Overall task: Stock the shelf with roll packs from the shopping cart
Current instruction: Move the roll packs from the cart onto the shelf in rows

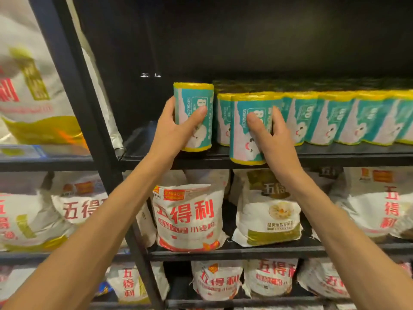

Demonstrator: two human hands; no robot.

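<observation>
Head view. Two roll packs are being set on the top shelf, one in each hand. The left hand is wrapped round the left pack, thumb across the label and fingers hidden behind it. That pack is upright, its base at or just above the shelf, apart from the row of packs already standing to the right. The right hand is closed round the right pack, thumb on the front and fingers curled along its right side. This pack is upright too, but its base hangs over the front edge, lower than the row and overlapping the end pack of it. Whether it touches that pack cannot be told.

Judgement on the step in hand: the right pack is the one needing care. It is best lifted clear of the edge and pushed back until its base is fully on the shelf, then closed up against the row end. The left pack is then best slid right into the gap, label forward as the others are. Release is advised only once each base is flat; the wrapping looks soft and a tilted pack could topple its neighbours.

Flour bags fill the lower shelves. The cart is not in view.
</observation>
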